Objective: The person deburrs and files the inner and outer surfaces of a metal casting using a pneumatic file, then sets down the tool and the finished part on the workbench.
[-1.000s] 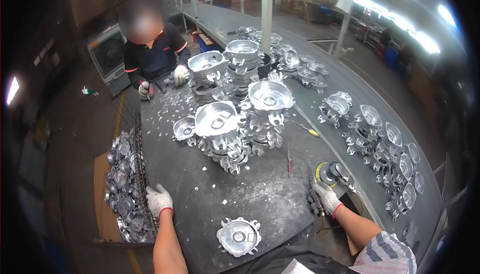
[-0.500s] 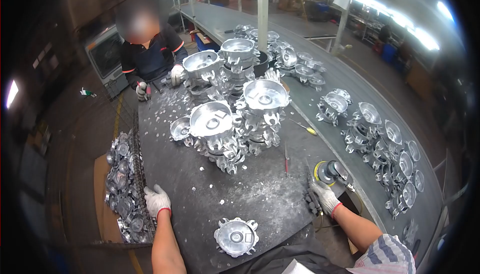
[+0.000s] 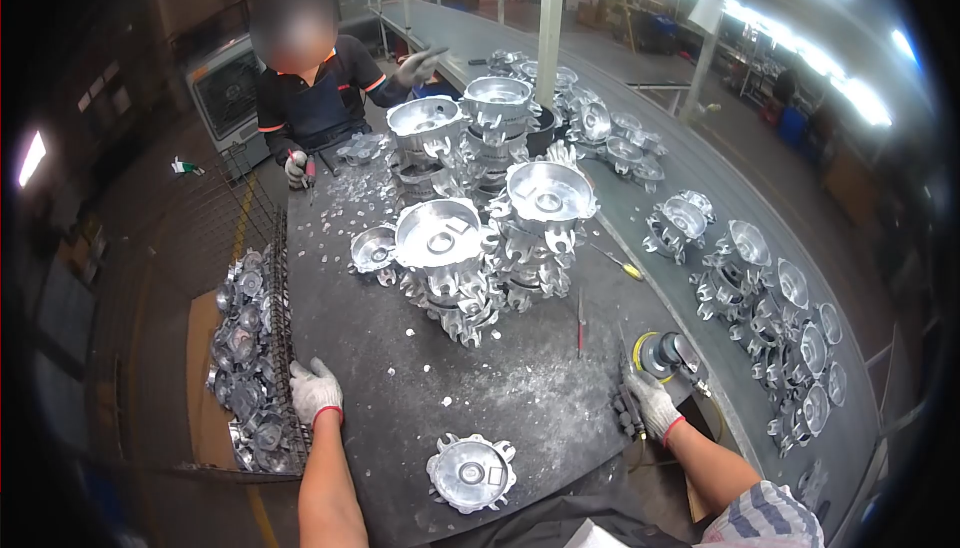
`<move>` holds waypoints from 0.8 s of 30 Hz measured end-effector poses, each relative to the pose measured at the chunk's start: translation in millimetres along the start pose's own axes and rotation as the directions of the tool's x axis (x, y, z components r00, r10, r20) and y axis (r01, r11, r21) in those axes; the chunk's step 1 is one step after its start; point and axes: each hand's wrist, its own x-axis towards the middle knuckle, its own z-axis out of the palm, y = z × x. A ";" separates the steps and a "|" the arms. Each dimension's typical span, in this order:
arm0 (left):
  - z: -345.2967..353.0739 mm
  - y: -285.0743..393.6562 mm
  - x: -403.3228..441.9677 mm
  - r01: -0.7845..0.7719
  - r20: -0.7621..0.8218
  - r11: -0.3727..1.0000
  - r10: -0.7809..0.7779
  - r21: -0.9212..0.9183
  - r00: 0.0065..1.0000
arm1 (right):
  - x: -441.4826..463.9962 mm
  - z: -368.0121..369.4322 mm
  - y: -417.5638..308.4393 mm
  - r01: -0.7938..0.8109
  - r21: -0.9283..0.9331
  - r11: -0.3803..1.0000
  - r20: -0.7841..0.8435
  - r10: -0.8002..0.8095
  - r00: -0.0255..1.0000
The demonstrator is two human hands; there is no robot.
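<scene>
My left hand [image 3: 316, 391], in a white glove with a red cuff, rests at the left edge of the dark table [image 3: 400, 448], beside the wire basket; its fingers are apart and nothing shows in it. On the right, my right hand [image 3: 652, 403], gloved alike, lies at the table's right edge just below a round sander [image 3: 660, 356]; its fingertips are partly hidden against dark objects there, so its grip is unclear. One round metal casting [image 3: 471, 473] lies face up near the front edge, between my forearms, touched by neither hand.
Stacked castings [image 3: 440, 238] stand mid-table. A red-handled tool [image 3: 580, 326] and a yellow-handled one [image 3: 630, 271] lie right of them. More castings line the conveyor [image 3: 640, 218] and fill the wire basket [image 3: 285, 348]. Across the table, a co-worker [image 3: 315, 98] holds a red tool.
The co-worker's one gloved hand has risen from the table and reaches out toward the conveyor; a casting now lies before them. My hands stay nearly in place while the view shifts slightly.
</scene>
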 end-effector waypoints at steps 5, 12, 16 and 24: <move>2.5 -1.2 1.8 0.001 -0.013 1.000 -0.001 -0.008 1.000 | -3.9 3.3 -5.2 -0.039 -0.028 0.999 -0.015 0.039 0.999; -3.8 1.6 -0.5 0.020 0.022 1.000 -0.020 0.013 1.000 | -0.9 0.9 -2.7 -0.017 -0.041 0.999 0.001 0.017 1.000; 0.9 2.9 -0.6 0.018 -0.022 1.000 -0.018 -0.006 1.000 | 7.6 -4.4 5.9 0.031 -0.042 0.999 -0.011 -0.032 0.999; 9.1 -3.2 4.6 0.013 -0.032 1.000 -0.013 -0.004 0.999 | -0.8 2.5 -2.1 -0.007 -0.017 1.000 -0.057 0.006 0.998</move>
